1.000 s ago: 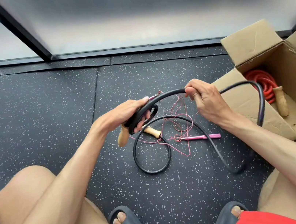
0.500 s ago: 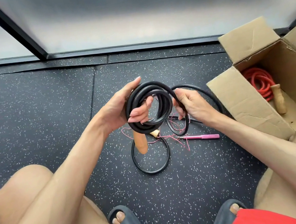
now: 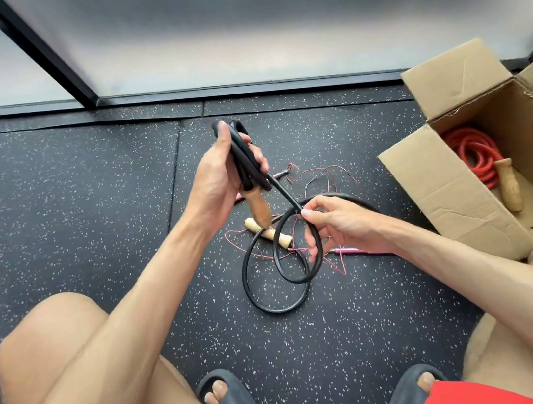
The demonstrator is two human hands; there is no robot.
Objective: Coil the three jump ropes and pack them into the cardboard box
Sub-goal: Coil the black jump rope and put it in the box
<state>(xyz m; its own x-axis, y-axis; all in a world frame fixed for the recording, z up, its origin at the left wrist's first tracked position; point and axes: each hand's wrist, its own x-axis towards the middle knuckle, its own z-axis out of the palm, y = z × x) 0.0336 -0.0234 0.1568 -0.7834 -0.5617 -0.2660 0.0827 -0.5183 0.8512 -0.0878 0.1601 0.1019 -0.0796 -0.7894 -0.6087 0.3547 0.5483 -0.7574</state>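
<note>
Black rubber jump rope (image 3: 276,309), half wound: I see its finished turns bunched upright in the left hand (image 3: 217,181), held up well left of the open brown cardboard box (image 3: 446,188). The fingers are clamped round the bundle, I judge so the springy loops cannot fly apart. One tan wooden handle (image 3: 259,208) hangs below the fist. The right hand (image 3: 341,225), lower and nearer the box, pinches the taut stretch between thumb and forefinger, the other fingers curled at a fresh loop, apparently shaping the next turn. Both forearms reach forward over the knees, the left raised, the right level.

The loose tail rings the speckled black rubber floor (image 3: 84,194) left of the box, beside the second pale wooden handle (image 3: 270,234). A thick red coiled rope (image 3: 472,153) already lies inside the box. A thin pink cord rope (image 3: 323,176) sprawls tangled on the floor left of the box, under my view of the hands, not yet coiled.
</note>
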